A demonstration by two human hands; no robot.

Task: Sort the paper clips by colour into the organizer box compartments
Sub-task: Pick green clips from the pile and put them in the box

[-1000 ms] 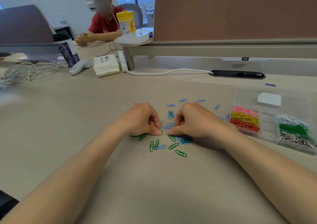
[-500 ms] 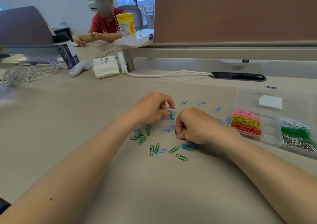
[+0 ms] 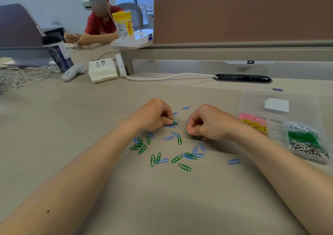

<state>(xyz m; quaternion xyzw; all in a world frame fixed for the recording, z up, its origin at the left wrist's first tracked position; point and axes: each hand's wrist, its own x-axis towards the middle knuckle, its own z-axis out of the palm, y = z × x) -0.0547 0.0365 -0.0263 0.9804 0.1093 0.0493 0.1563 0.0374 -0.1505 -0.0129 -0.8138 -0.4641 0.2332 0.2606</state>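
The left hand (image 3: pixel 153 116) pinches one green wire paper clip (image 3: pixel 170 121) amid blue wire paper clips (image 3: pixel 168 138) on the beige table (image 3: pixel 180 198), and the right hand (image 3: pixel 211 125) has its fingers (image 3: pixel 191 131) curled round a green bunch (image 3: pixel 194 137), so a hooked blue one might ride into the clear plastic organizer box (image 3: pixel 252 99) at right.

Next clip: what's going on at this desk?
A person is sorting paper clips by colour. The left hand pinches a green clip at the far edge of the scatter, while the right hand holds a bunch of green clips against the desk. Loose blue and green clips lie between the arms. The organizer box at the right holds pink, yellow, white, green and silver clips.
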